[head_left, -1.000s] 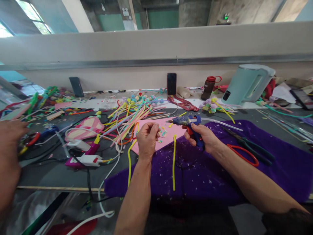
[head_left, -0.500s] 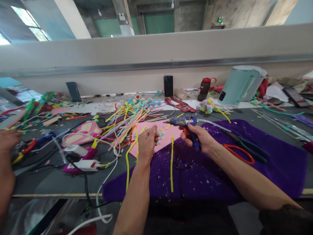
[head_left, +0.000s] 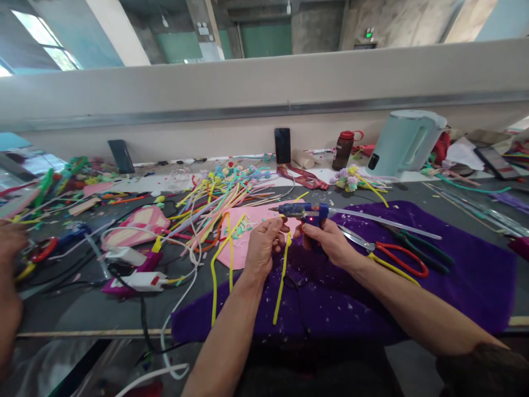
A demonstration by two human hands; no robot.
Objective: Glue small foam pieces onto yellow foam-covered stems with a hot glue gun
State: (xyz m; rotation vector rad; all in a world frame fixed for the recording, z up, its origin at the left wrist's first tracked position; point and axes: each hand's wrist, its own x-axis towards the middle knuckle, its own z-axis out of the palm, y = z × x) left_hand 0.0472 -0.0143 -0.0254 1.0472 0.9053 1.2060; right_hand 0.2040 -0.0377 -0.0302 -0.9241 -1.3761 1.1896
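My right hand (head_left: 333,240) is wrapped round a blue hot glue gun (head_left: 303,210), its nozzle pointing left and a red light showing on its body. A long clear glue stick (head_left: 384,221) sticks out of the gun's rear. Just below the nozzle, my left hand (head_left: 263,245) is closed in a pinch; what lies between its fingertips is too small to make out. A yellow pipe cleaner (head_left: 281,281) slants down the purple cloth (head_left: 330,309), its top end between my two hands. Whether any fingers grip that end, I cannot tell.
Red-and-yellow-handled scissors (head_left: 403,259) and dark green pliers (head_left: 425,251) lie at right. A pink sheet (head_left: 221,256), piled pipe cleaners (head_left: 219,201) and a power strip (head_left: 140,280) with cords are at left. Behind stand a bottle (head_left: 343,151) and kettle (head_left: 403,143). Another person's hand (head_left: 12,237) is far left.
My hands have come together, the left moving right toward the glue gun. The gun has shifted left, uncovering the scissors' blades. The yellow pipe cleaner's lower end has swung left.
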